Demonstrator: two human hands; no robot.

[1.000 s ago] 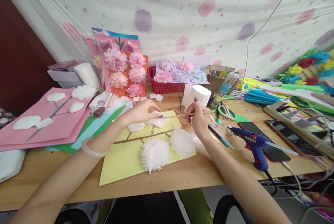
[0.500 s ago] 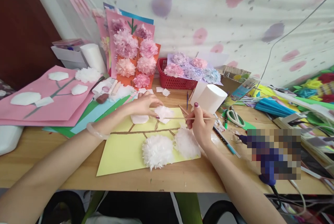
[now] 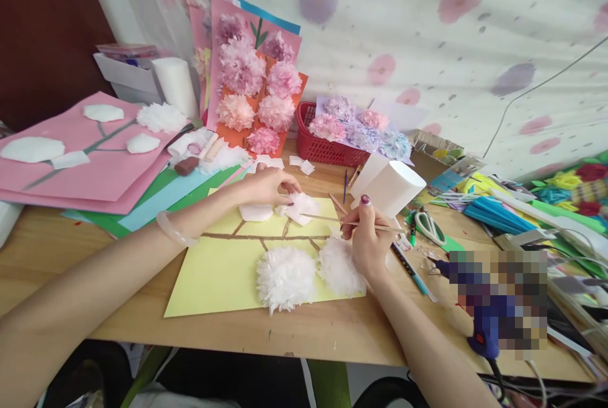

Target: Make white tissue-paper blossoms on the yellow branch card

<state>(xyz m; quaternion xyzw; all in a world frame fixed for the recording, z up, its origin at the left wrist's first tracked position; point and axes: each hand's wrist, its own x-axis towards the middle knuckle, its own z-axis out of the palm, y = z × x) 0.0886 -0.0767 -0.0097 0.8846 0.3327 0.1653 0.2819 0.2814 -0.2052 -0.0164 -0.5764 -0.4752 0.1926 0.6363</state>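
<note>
A yellow sheet (image 3: 204,281) with painted brown branches lies in front of me. My right hand (image 3: 370,237) grips a thin wooden stick (image 3: 327,218), whose tip points left to a small white tissue paper piece (image 3: 301,208) above the branch. At that piece's upper left edge, my left hand (image 3: 268,187) has thumb and fingers closed on the tissue. Just left of it sits a flat white paper oval (image 3: 256,212). Below the branch are a full white tissue flower (image 3: 286,277) and a flatter tissue puff (image 3: 341,267), the latter beside my right wrist.
Left lies a pink sheet (image 3: 109,167) with white ovals. Behind stand pink flower pictures (image 3: 280,47) and a red basket (image 3: 332,147). On the right are a white roll (image 3: 403,187), scissors (image 3: 430,229), a pen (image 3: 411,270) and a partly blurred blue glue gun (image 3: 484,338) with its cord.
The view has shifted slightly. My left fingers have come down closer together onto the small tissue piece. The stick stays in my right hand with its tip at that piece.
</note>
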